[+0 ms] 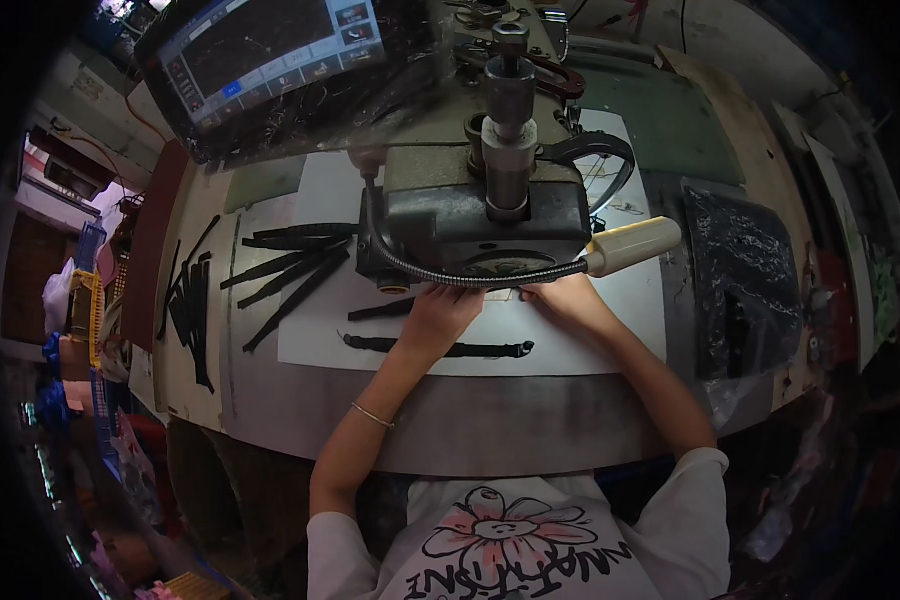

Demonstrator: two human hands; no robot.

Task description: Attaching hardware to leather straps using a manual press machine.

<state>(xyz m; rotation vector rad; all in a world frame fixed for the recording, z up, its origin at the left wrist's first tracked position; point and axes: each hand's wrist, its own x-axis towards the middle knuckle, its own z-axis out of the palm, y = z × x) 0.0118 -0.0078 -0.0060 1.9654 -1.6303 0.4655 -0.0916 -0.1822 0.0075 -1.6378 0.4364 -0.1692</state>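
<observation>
Under the head of a sewing machine (487, 217), my left hand (447, 313) has its fingers bent at a black strap (381, 309) on the white sheet (570, 352). The machine head partly hides those fingertips, so the grip is unclear. To the right, my right hand (559, 294) reaches below the lamp, its fingers close to the work and partly covered; what they touch cannot be told. Nearer my body, another black strap with a buckle-like end (487, 350) lies across the sheet, passing below my left wrist. Several black straps (292, 262) fan out left of the machine.
A pile of black strips (193, 322) lies at the table's left. A lit control screen (277, 52) overhangs the back left. The flexible lamp with a cream handle (637, 246) crosses before the machine. Black material in clear plastic (746, 277) lies at the right.
</observation>
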